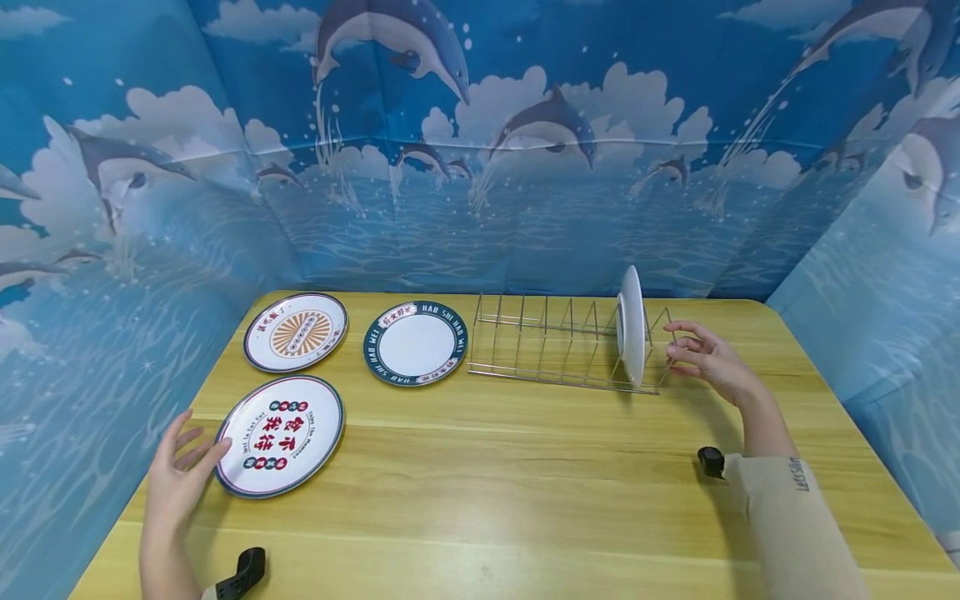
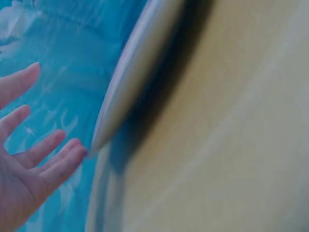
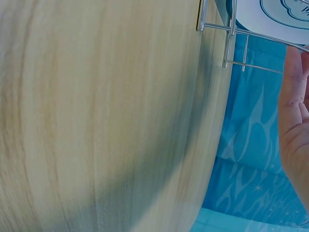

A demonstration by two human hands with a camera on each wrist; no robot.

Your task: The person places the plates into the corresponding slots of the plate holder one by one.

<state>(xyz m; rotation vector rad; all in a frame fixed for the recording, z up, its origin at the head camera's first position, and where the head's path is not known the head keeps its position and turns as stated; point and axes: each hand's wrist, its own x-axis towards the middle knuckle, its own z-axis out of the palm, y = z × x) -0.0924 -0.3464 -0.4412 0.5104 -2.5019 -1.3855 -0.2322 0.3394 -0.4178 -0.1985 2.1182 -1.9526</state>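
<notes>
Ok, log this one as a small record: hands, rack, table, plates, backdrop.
Left hand: fingers spread, at the rim of the red-lettered plate
Right hand: at the right end of the wire rack; grip unclear
In rack: one white plate, standing on edge
Table: yellow wood-grain
On table: red-lettered plate, sunburst plate, green-rimmed plate
Backdrop: blue, dolphin-printed

Left grip (image 1: 174, 477) is spread; right grip (image 1: 708, 362) gently bent.

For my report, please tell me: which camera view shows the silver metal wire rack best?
The head view. It shows the silver metal wire rack at full length, with one round white plate standing in it. The right wrist view shows only one part, cut by the picture's edge; the left wrist view shows none.
</notes>
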